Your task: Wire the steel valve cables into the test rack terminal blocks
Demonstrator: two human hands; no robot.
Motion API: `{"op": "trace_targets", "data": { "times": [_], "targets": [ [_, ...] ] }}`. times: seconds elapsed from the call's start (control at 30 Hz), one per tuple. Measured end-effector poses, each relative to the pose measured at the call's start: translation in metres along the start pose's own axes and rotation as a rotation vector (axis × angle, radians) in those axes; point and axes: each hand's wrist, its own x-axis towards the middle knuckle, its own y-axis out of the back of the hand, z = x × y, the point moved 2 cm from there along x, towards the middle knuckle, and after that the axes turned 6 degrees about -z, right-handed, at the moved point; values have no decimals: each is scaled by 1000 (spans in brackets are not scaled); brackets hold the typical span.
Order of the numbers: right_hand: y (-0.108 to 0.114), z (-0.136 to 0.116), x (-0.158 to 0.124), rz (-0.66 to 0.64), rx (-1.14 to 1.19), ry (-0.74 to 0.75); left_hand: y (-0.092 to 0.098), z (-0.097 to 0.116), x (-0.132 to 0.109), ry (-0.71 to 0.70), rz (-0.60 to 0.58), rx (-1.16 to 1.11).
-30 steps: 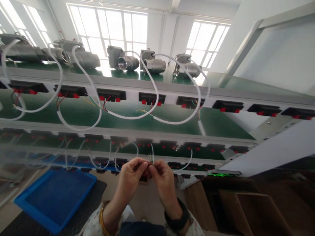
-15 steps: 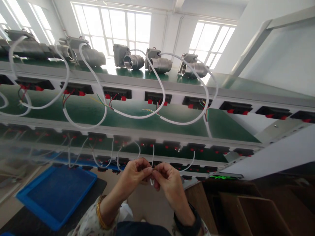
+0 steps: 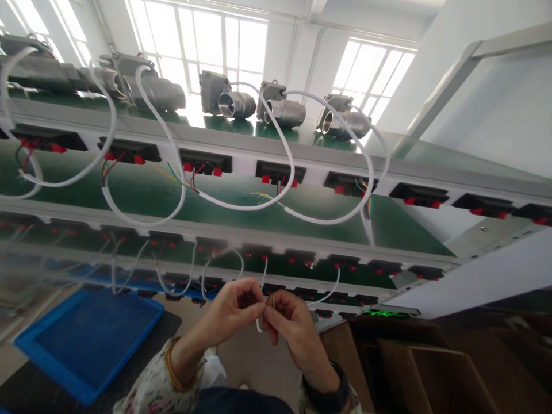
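Beyond and above the left hand (image 3: 236,306) and right hand (image 3: 288,319), the green-topped upper shelf (image 3: 241,138) carries a row of metal valves (image 3: 287,113) with grey actuator boxes, running from far left of the left hand to forward and right of the right hand. Black-and-red terminal blocks (image 3: 207,161) sit along its front edge. Left of the left hand, a blue tray (image 3: 92,342) lies on a black surface (image 3: 169,329).

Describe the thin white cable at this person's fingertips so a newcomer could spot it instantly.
Before the long green-shelved rack, a bare left hand and bare right hand are close together. Between them, the thin white cable dips in a bend. Unlike neighbouring white cables, it is hand-held.
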Motion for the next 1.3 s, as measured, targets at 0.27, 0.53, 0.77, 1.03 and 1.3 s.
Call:
{"op": "trace_targets", "data": {
  "times": [0.27, 0.53, 0.77, 1.03, 1.3],
  "targets": [
    [6, -3, 2, -79, -112, 56, 4, -2, 3, 60, -40, -81],
    [-4, 9, 9, 363, -445, 385, -11, -30, 13, -115, 318, -480],
    [-3, -12, 36, 577, -794, 738, 1, -44, 45, -274, 452, -451],
    [-10, -17, 53, 583, -1001, 799, 20, -47, 74, -447, 356, -545],
    [-10, -16, 54, 570, -1069, 786, 24, -53, 79, -433, 315, -598]
  ]
}}
